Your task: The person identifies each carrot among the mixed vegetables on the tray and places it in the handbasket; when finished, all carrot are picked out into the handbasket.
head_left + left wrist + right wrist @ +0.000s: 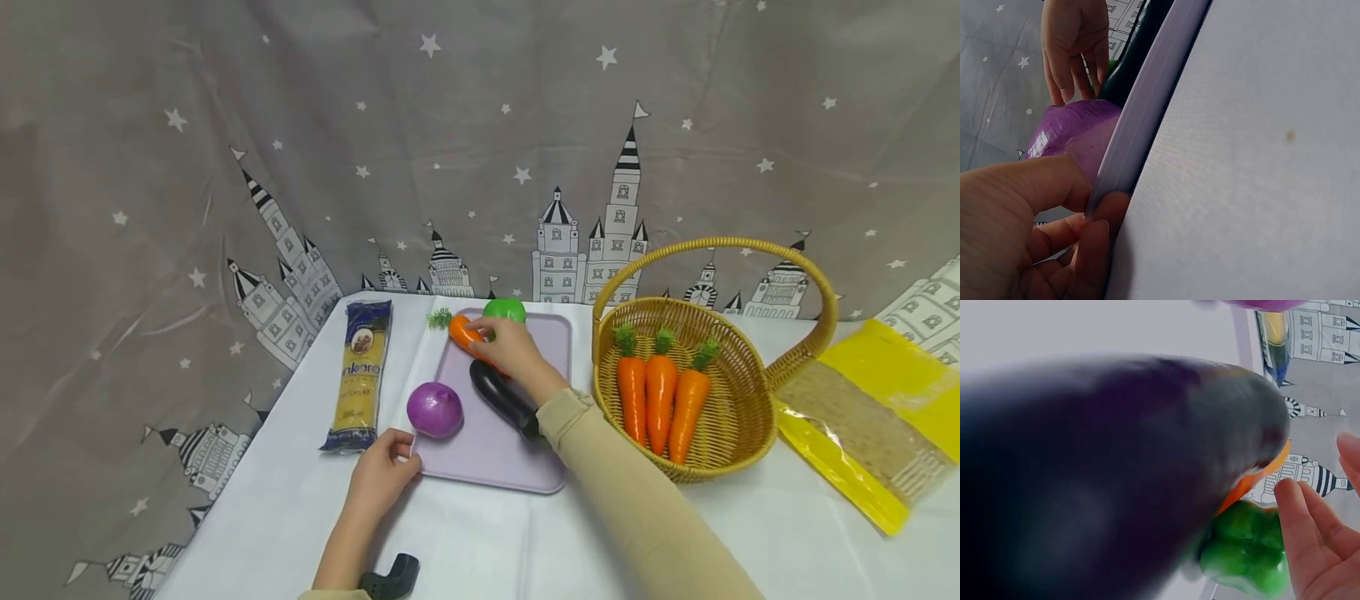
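Observation:
My left hand (382, 475) pinches the near left corner of a lilac tray (487, 467), thumb on top of the rim and fingers below in the left wrist view. Over the tray's far part, my right hand (510, 346) reaches in with fingers extended right by a carrot (459, 329), partly covering it. In the right wrist view the thumb and fingers stand apart with nothing between them. A purple onion (435, 410) sits at the tray's left edge. An eggplant (502, 396) lies slanted beside the carrot, and a green bell pepper (505, 310) sits at the far edge.
A wicker basket (731, 350) with a tall handle, holding several carrots (662, 396), stands right of the tray. Left of it lies a pasta packet (362, 375). A yellow bag (870, 417) is at far right. A grey castle-print curtain (465, 167) hangs behind.

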Demonstrator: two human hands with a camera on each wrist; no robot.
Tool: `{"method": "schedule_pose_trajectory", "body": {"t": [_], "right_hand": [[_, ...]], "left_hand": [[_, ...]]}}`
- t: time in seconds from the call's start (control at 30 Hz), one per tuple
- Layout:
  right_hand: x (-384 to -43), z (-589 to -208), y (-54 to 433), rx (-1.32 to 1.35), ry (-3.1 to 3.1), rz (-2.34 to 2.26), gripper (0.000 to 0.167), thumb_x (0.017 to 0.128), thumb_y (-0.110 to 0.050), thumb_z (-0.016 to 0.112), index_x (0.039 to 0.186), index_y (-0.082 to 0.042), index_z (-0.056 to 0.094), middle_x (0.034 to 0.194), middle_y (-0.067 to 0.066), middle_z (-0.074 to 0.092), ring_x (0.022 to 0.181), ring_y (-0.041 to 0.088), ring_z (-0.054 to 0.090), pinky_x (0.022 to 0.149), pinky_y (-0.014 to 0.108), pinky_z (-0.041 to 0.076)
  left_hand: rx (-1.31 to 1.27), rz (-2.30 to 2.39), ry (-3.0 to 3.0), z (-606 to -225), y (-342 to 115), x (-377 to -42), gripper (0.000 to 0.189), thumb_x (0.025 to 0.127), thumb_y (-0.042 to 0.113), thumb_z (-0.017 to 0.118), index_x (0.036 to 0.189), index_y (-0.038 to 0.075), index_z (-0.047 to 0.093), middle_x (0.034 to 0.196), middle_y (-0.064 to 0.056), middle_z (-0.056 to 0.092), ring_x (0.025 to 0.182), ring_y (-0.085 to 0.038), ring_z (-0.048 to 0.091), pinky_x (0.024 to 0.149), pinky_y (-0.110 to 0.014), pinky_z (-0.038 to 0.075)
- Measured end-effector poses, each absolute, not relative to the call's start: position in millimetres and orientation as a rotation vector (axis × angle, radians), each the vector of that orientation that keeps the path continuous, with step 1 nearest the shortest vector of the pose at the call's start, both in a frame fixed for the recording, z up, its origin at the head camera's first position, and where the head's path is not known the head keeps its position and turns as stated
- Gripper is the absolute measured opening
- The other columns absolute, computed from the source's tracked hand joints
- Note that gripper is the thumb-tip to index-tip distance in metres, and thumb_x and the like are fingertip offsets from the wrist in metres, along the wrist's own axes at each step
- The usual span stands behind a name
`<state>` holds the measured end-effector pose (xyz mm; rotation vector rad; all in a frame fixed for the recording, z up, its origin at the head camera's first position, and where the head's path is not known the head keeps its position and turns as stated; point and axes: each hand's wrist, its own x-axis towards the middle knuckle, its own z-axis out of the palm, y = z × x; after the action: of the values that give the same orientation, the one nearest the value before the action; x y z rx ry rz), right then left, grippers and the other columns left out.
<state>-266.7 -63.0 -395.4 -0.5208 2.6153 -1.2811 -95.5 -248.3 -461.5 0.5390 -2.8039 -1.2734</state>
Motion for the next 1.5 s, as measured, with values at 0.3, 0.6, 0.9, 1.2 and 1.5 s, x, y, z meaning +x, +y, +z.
{"method": "schedule_pose_trajectory", "body": {"t": [0.3,0.6,0.9,1.2,1.5], "right_hand": [[-268,-402,-64,-0.608,2.680,-1.179,0.035,0.088,-0.013,0.068,0.123,-0.014,0.066,0.131,0.010,0.059,0.117,0.029,0.056,0.097,0.041,0.043],[-269,-411,-66,-0.603,2.677,-1.157,0.036,0.087,-0.010,0.069,0.122,-0.014,0.066,0.131,0.008,0.059,0.115,0.027,0.058,0.095,0.040,0.045],[-271,-425,-67,-0.698,2.685,-1.096,0.036,0.085,-0.010,0.069,0.120,-0.015,0.068,0.112,0.006,0.067,0.094,0.019,0.056,0.088,0.035,0.044],[-270,-424,-70,-0.717,2.669,-1.032,0.032,0.087,-0.009,0.064,0.118,-0.015,0.070,0.110,0.007,0.067,0.093,0.021,0.056,0.086,0.034,0.044],[-261,-424,-68,-0.674,2.629,-1.111,0.034,0.082,-0.003,0.064,0.115,-0.010,0.071,0.103,0.008,0.068,0.079,0.019,0.055,0.071,0.028,0.043]], "left_hand": [[0.537,-1.269,-2.795,-461,-248,-94,0.031,0.076,0.009,0.066,0.107,0.003,0.062,0.085,-0.003,0.059,0.063,-0.016,0.051,0.059,-0.030,0.042],[0.522,-1.284,-2.777,-459,-247,-94,0.032,0.076,0.008,0.066,0.107,0.002,0.062,0.084,-0.003,0.059,0.062,-0.015,0.052,0.058,-0.029,0.043],[0.525,-1.278,-2.767,-457,-245,-95,0.033,0.076,0.007,0.065,0.108,0.001,0.062,0.084,-0.003,0.059,0.060,-0.013,0.054,0.056,-0.028,0.046],[0.519,-1.271,-2.770,-456,-246,-94,0.033,0.076,0.007,0.065,0.108,0.002,0.062,0.083,-0.003,0.058,0.060,-0.014,0.053,0.056,-0.028,0.045],[0.508,-1.289,-2.770,-460,-247,-91,0.033,0.074,0.007,0.065,0.106,0.003,0.063,0.081,-0.001,0.059,0.060,-0.013,0.054,0.056,-0.028,0.045]]}}
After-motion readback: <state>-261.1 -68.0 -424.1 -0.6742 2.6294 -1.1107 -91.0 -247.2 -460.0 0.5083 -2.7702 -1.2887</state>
